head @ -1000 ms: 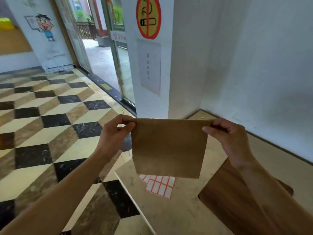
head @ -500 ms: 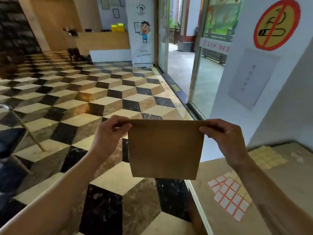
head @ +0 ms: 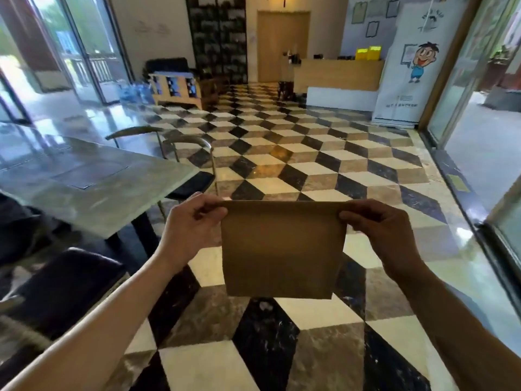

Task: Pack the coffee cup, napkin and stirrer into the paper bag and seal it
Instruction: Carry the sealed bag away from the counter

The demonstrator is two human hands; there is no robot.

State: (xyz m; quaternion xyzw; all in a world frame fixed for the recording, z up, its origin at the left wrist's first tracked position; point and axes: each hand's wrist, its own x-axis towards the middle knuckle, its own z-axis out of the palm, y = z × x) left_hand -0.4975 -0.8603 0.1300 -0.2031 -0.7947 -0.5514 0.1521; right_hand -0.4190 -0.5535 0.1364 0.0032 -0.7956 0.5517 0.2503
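A flat brown paper bag (head: 282, 249) hangs in the air in front of me, over the checkered floor. My left hand (head: 189, 230) pinches its top left corner and my right hand (head: 380, 230) pinches its top right corner. The bag's top edge is folded over and held level. No coffee cup, napkin or stirrer is in view, and I cannot see what is inside the bag.
A grey stone table (head: 84, 187) stands at the left with dark chairs (head: 191, 165) around it and a dark seat (head: 62, 280) near my left arm. Glass doors (head: 479, 131) line the right side. A wooden counter (head: 338, 74) is far back.
The view has swung left, away from the table with the sticker sheets and the pillar, toward the open hall. Both hands kept the same hold on the bag throughout.
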